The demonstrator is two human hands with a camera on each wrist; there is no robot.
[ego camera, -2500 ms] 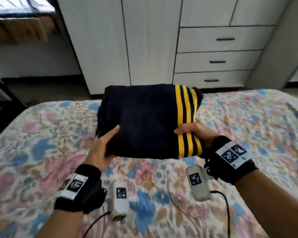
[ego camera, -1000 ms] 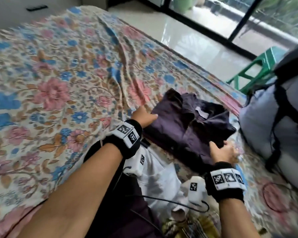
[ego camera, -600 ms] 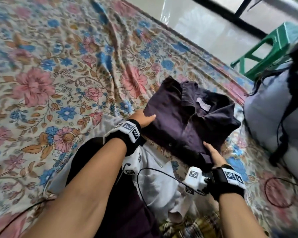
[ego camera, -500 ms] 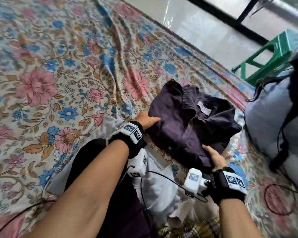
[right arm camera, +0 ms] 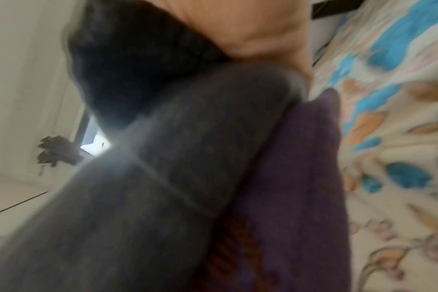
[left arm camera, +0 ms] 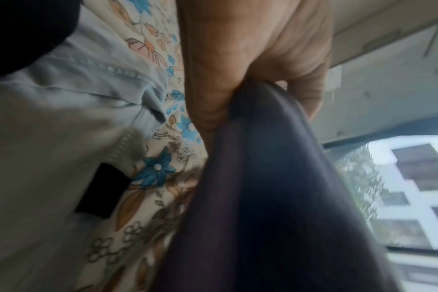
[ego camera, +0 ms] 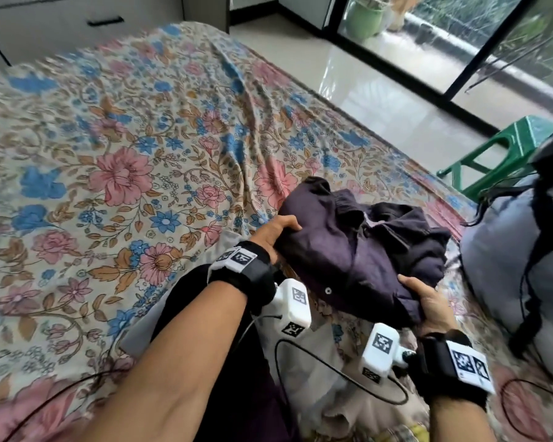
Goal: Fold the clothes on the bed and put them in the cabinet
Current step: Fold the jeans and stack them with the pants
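A folded dark purple collared shirt [ego camera: 358, 253] is lifted a little off the floral bed [ego camera: 115, 161] at the right. My left hand [ego camera: 275, 232] grips its left edge, thumb on top and fingers underneath; the left wrist view shows the left hand [left arm camera: 250, 65] curled round the purple shirt [left arm camera: 275, 197]. My right hand [ego camera: 430, 306] holds the near right corner from below. In the blurred right wrist view the purple shirt [right arm camera: 295, 197] fills the middle under my palm. A white garment [ego camera: 316, 378] and a black one [ego camera: 224, 362] lie beneath my arms.
White cabinet drawers [ego camera: 77, 23] stand beyond the bed's far end. A grey backpack [ego camera: 517, 266] sits on the bed at the right. A green stool [ego camera: 505, 154] stands on the tiled floor by the glass doors [ego camera: 460, 43].
I turned from the striped navy garment to the purple shirt. Both hands have closed on its edges and raised it slightly, and the view has swung up toward the cabinet.
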